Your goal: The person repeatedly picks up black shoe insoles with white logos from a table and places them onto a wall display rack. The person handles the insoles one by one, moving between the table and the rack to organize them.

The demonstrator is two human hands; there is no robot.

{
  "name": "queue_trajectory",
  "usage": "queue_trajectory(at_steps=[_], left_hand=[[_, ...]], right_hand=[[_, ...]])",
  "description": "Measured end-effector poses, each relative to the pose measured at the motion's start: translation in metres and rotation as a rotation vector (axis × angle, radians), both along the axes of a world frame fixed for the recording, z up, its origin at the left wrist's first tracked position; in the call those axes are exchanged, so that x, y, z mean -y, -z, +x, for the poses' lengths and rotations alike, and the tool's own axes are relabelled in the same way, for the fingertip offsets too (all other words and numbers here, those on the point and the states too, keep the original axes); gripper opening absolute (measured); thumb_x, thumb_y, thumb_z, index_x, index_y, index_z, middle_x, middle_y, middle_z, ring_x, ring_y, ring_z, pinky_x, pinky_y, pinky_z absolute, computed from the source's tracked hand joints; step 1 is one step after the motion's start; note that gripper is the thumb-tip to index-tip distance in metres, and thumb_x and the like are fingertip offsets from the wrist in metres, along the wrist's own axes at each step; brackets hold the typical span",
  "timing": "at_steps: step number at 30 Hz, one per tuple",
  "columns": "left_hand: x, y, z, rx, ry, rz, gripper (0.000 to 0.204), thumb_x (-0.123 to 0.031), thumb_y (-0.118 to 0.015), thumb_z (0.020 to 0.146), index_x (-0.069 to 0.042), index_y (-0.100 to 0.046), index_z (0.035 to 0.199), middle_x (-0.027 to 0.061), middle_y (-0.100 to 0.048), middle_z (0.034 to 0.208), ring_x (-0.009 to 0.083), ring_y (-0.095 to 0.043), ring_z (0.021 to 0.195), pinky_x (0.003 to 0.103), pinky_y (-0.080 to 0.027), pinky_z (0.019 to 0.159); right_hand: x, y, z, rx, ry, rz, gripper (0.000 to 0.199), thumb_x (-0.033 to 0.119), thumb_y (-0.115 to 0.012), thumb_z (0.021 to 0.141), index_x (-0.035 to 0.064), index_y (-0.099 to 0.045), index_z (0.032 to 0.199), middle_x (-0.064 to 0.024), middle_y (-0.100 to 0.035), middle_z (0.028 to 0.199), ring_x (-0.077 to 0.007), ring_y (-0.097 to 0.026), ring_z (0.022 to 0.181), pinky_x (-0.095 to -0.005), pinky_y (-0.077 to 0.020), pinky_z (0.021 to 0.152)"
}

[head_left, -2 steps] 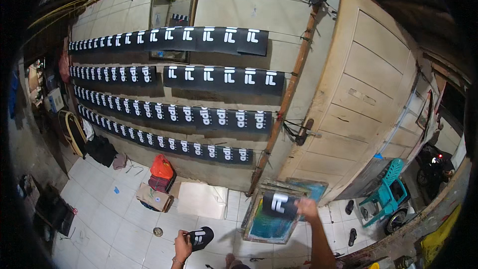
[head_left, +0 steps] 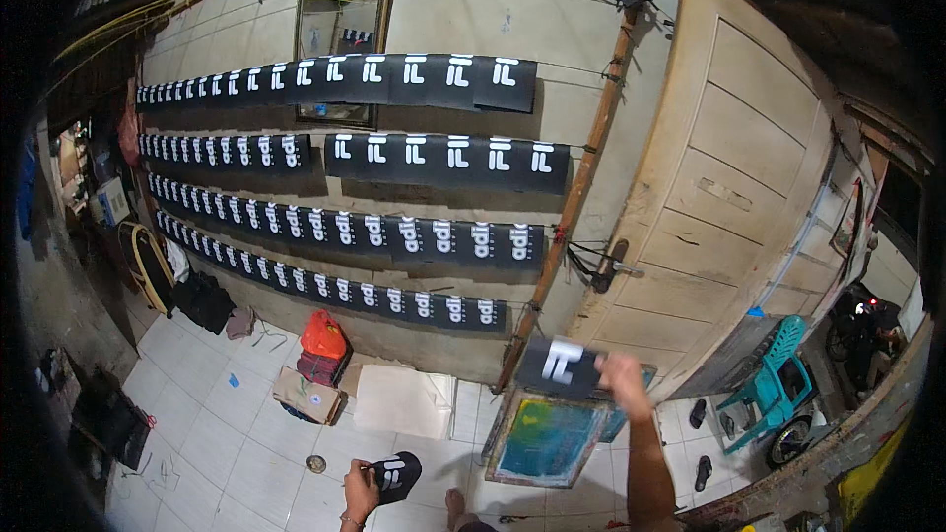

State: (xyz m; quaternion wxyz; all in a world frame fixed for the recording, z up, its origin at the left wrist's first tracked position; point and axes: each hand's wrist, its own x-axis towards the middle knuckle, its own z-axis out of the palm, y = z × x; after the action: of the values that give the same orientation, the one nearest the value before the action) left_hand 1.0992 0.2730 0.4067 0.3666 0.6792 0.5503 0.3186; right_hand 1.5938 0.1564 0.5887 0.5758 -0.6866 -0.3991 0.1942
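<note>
Low in the head view, my left hand [head_left: 361, 489] is closed on the edge of a black fabric piece with a rounded end and a white print [head_left: 407, 466]. My right hand [head_left: 623, 382] is raised on the right, its fingers pinching the right edge of another black printed fabric piece [head_left: 539, 359]. That piece hangs in front of the wooden post's foot and the upper edge of a framed printing screen [head_left: 548, 441] with blue and yellow mesh. Rows of similar black printed pieces [head_left: 448, 162] hang on lines along the wall.
A wooden post [head_left: 589, 138] carries the line ends beside a pale door [head_left: 734, 158]. On the tiled floor are a cardboard box [head_left: 307, 398], an orange bag [head_left: 323, 335], pale sheets [head_left: 399, 400] and a small round dish [head_left: 315, 463]. A teal plastic chair [head_left: 774, 384] stands right.
My right hand has lifted its fabric piece up from in front of the screen, uncovering more of the mesh. My left hand stays nearly in place with its piece.
</note>
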Motion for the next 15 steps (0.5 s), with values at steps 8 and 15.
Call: queue_trajectory(at_steps=[8,15], left_hand=[[-0.108,-0.001,0.051,0.053,-0.17,0.03,0.011,-0.003,-0.058,0.083,0.0,-0.052,0.092,0.0142,-0.061,0.067,0.0247,-0.059,0.059,0.035,-0.045,0.057],[-0.192,-0.009,0.101,0.056,-0.304,0.139,0.01,0.0,-0.054,0.084,0.002,-0.049,0.092,0.0145,-0.06,0.066,0.0195,-0.061,0.064,0.033,-0.045,0.059]], right_hand=[[-0.238,-0.316,0.097,0.186,-0.111,0.588,0.027,0.018,-0.062,0.087,0.0018,-0.06,0.107,-0.0002,-0.061,0.082,-0.0073,-0.053,0.068,-0.0224,-0.0428,0.058],[-0.39,-0.477,0.202,0.036,-0.453,0.787,0.022,0.009,-0.056,0.089,-0.0056,-0.056,0.105,-0.0099,-0.063,0.092,-0.0119,-0.059,0.073,-0.022,-0.0489,0.061]])
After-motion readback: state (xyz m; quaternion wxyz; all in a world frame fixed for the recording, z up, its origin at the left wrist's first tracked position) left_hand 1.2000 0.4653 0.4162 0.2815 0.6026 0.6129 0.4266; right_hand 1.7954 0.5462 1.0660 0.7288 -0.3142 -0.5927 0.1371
